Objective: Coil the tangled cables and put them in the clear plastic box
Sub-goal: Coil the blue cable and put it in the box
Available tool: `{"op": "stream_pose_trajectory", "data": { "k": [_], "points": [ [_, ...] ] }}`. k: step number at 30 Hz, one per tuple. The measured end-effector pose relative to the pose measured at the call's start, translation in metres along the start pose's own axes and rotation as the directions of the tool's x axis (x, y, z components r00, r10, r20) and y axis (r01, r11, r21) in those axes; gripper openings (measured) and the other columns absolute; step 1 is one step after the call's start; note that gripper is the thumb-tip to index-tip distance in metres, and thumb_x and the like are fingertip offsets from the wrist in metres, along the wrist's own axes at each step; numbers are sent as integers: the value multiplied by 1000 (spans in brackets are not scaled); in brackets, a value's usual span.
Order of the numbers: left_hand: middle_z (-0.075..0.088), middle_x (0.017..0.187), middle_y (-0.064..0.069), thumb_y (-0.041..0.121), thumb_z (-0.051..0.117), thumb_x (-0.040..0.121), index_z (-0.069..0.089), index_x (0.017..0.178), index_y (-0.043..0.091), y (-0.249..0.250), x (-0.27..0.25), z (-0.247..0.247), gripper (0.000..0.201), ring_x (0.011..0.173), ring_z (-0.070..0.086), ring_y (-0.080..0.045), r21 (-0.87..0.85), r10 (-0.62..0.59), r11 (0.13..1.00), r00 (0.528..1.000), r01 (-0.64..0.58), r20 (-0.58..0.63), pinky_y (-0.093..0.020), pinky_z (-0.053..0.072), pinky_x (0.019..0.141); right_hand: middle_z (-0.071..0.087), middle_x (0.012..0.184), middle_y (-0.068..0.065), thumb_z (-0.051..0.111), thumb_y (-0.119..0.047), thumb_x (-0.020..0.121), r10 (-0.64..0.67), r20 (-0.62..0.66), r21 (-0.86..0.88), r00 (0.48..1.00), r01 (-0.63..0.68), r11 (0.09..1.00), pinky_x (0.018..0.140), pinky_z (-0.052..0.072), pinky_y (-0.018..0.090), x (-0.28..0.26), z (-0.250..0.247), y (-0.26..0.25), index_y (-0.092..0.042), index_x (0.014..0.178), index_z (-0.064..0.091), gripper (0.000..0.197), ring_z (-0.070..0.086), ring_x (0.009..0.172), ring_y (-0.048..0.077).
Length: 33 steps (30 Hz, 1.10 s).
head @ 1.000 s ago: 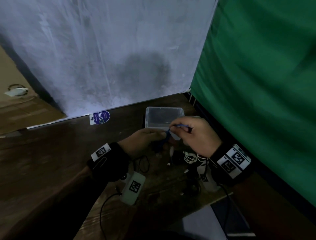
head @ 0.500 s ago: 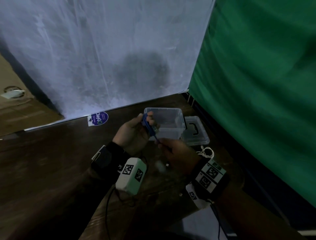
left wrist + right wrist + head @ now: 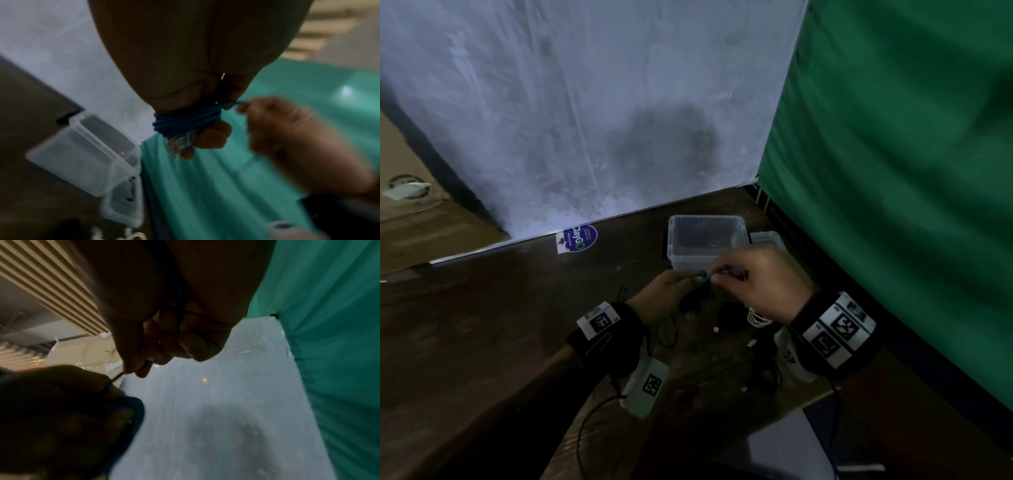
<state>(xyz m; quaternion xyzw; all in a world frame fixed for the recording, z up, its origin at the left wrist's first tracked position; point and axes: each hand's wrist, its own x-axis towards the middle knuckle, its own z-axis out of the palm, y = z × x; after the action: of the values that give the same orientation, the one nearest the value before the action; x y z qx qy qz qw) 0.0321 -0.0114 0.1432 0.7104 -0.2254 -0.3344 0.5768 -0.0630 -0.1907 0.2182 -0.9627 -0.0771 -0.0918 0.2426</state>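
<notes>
Item, as I see it in the head view: two bare hands, left hand (image 3: pixel 667 294) at frame centre, right hand (image 3: pixel 763 284) beside it. Each wrist wears a black band (image 3: pixel 613 346) carrying white blocks printed with black square markers (image 3: pixel 839 329). A white camera housing (image 3: pixel 645 387) hangs under my left wrist, thin black cable (image 3: pixel 585 431) trailing toward the lower edge.

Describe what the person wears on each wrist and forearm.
Left wrist: a black cuff carrying a white block with black square markers, a white marker-printed camera housing beneath it, trailing a thin black cable. Right wrist: a black cuff under a larger white marker block.
</notes>
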Motion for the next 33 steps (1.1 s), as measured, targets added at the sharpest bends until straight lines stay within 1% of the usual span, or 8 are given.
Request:
{"op": "stream_pose_trajectory", "data": {
  "k": [4, 7, 11, 15, 19, 24, 29, 33],
  "points": [
    [67, 73, -6, 32, 54, 93, 68, 88, 11, 19, -12, 7, 26, 61, 58, -17, -325, -58, 943, 998, 67, 38, -28, 48, 58, 70, 99, -12, 61, -35, 95, -69, -75, -3, 995, 68, 998, 74, 53, 27, 0, 5, 20, -33, 110, 71, 19, 64, 89, 2],
    [43, 58, -2, 38, 54, 92, 56, 68, 11, 32, -18, 5, 37, 47, 37, -13, -392, 40, 920, 992, 11, 122, -22, 34, 45, 68, 117, -10, 49, -32, 100, -67, -58, 56, 996, 71, 996, 87, 51, 28, -3, 17, 23, -35, 126, 61, 29, 62, 105, 5],
    [27, 52, 2, 37, 44, 97, 40, 61, 16, 46, -17, -6, 42, 40, 27, -10, -606, 42, 795, 993, 34, 111, -24, 30, 44, 66, 108, 8, 34, -28, 100, 57, 127, 67, 990, -66, 996, 84, 50, 35, -5, 27, 17, -23, 141, 47, 43, 63, 97, 22],
    [25, 49, 3, 39, 43, 98, 39, 60, 17, 45, -15, -7, 44, 38, 25, -9, -662, 40, 749, 996, 26, 84, -27, 24, 45, 64, 112, 1, 39, -19, 104, 126, 164, 279, 978, -169, 945, 92, 51, 39, -7, 29, 11, -22, 131, 53, 31, 61, 103, 15],
    [28, 48, 5, 41, 42, 98, 41, 60, 17, 46, -14, -3, 45, 37, 25, -8, -716, 72, 696, 987, 54, 144, -26, 25, 44, 67, 116, -1, 45, -35, 102, 119, 119, 645, 986, -168, 746, 97, 51, 42, -7, 35, -1, -22, 127, 56, 30, 63, 111, 14],
    [31, 50, 4, 43, 38, 100, 43, 64, 16, 45, -15, 2, 45, 41, 32, -9, -781, 98, 615, 971, 113, 218, -26, 40, 50, 70, 108, -1, 49, -26, 101, 130, 83, 687, 988, -151, 711, 94, 53, 36, -4, 36, -1, -19, 119, 58, 21, 66, 105, 12],
    [39, 60, 0, 41, 45, 95, 48, 68, 14, 51, -21, -2, 38, 52, 43, -13, -724, 116, 678, 954, 127, 276, -31, 44, 64, 70, 109, -4, 47, -29, 100, 33, 70, 581, 997, -67, 811, 91, 52, 31, -5, 28, 0, -18, 123, 58, 28, 65, 104, 9],
    [53, 72, -8, 39, 53, 91, 55, 72, 10, 59, -25, -17, 35, 68, 57, -23, -547, 130, 836, 962, 25, 242, -31, 51, 68, 70, 96, -2, 49, -27, 100, 28, -12, 514, 1000, -18, 858, 78, 54, 33, -4, 20, -1, -15, 115, 62, 23, 67, 90, 9]
  ]
}}
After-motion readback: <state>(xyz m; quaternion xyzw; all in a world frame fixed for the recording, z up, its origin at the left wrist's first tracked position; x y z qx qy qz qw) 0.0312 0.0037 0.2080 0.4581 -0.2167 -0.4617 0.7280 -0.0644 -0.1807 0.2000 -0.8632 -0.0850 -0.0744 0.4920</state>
